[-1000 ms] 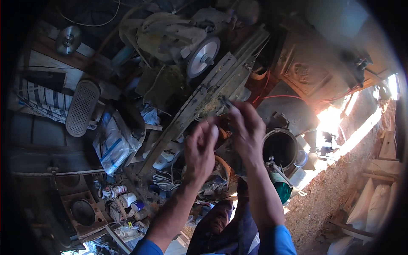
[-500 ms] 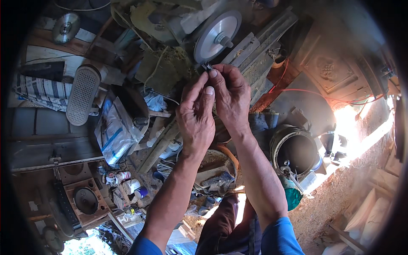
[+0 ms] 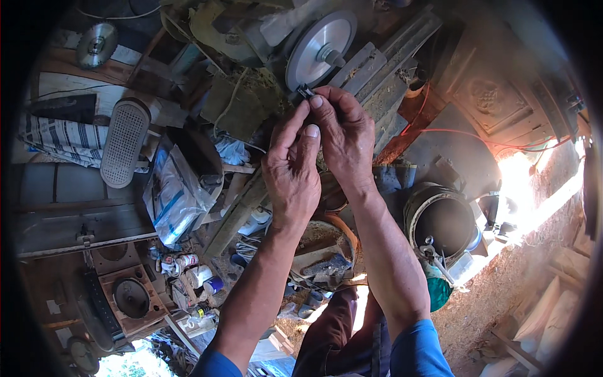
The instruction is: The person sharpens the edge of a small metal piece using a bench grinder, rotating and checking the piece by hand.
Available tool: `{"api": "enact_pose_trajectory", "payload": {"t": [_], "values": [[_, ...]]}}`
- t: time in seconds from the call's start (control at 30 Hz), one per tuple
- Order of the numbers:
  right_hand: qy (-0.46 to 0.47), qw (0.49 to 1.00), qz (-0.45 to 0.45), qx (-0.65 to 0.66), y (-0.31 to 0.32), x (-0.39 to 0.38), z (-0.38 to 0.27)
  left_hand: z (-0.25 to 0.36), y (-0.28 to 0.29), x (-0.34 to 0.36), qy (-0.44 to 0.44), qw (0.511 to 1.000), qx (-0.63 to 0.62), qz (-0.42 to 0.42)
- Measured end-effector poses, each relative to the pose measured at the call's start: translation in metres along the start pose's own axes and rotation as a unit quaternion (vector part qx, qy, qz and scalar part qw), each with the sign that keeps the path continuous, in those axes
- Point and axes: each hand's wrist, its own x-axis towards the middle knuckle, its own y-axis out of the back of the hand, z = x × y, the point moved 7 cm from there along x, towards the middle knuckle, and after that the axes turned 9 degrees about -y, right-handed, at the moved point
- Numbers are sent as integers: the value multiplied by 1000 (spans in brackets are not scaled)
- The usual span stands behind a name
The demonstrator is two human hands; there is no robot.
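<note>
A small dark metal piece (image 3: 305, 92) sits at the fingertips of both hands, too small to tell its kind. My right hand (image 3: 347, 141) is closed on it, with thumb and forefinger pinching it. Close beside it, my left hand (image 3: 292, 169) is partly closed, its forefinger reaching up to the piece and its thumb bent below. Just past the fingertips is a grey grinding wheel (image 3: 309, 60) on a threaded shaft. The piece is at the wheel's lower edge; whether they touch I cannot tell.
Wooden boards (image 3: 392, 60) lie right of the wheel. A round saw blade (image 3: 97, 45) is at the far left, with a clear plastic bag (image 3: 174, 207) and a speaker (image 3: 130, 297) below. An open bucket (image 3: 411, 217) stands right of my forearm. A red cord (image 3: 468, 134) crosses behind.
The small metal piece has tilted and shows more of its dark body by the wheel's lower edge. Both hands have shifted slightly, staying close together.
</note>
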Motion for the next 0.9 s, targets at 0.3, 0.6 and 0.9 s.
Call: {"api": "enact_pose_trajectory", "payload": {"t": [0.3,0.6,0.9], "values": [[3,1000,6,-28,2,2,2,-3,-1,0,2,1000,-3,7],[10,999,5,-35,1,3,2,-4,-1,-2,6,1000,1,3],[-9,1000,-5,-6,2,2,3,-3,-3,-3,-4,1000,-26,4]]}}
